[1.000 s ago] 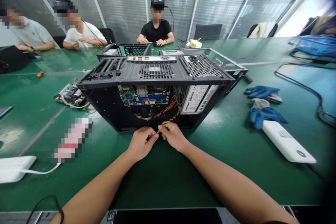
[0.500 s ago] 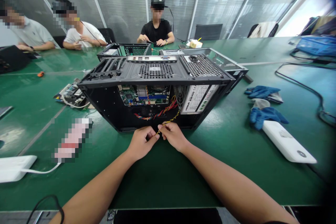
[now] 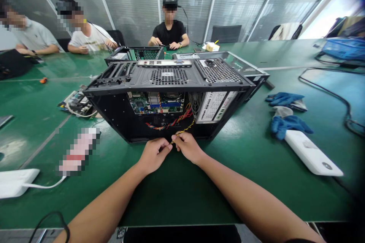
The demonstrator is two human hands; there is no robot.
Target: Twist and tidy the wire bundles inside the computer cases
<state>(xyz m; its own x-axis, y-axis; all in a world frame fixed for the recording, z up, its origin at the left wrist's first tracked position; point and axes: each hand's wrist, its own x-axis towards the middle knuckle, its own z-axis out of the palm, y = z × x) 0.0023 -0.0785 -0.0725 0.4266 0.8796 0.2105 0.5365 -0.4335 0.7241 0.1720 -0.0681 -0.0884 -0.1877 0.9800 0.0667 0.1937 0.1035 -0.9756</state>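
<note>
An open black computer case (image 3: pixel 114 115) stands on the green table in front of me, its open side facing my hands. Inside sit a motherboard (image 3: pixel 142 104) and, to the right, a power supply (image 3: pixel 213 108) with a white label. Red and multicoloured wires (image 3: pixel 171 124) run across the inside. A yellow-and-black twisted cable (image 3: pixel 188 126) comes down from near the power supply to my fingers. My left hand (image 3: pixel 155 154) pinches its end, and my right hand (image 3: pixel 188 147) pinches it just beside. The cable's tip is hidden between my fingertips.
To the right lie blue gloves (image 3: pixel 292 123) and a white power bank (image 3: pixel 312 152). On the left are a loose circuit board (image 3: pixel 76 102), a blurred phone (image 3: pixel 80 152) and a white cabled device (image 3: pixel 17 182). Another case (image 3: pixel 234 64) stands behind. Several people sit across the table.
My hands stay almost still, pinching the cable. Across the table, the person in white at left has moved their hands apart.
</note>
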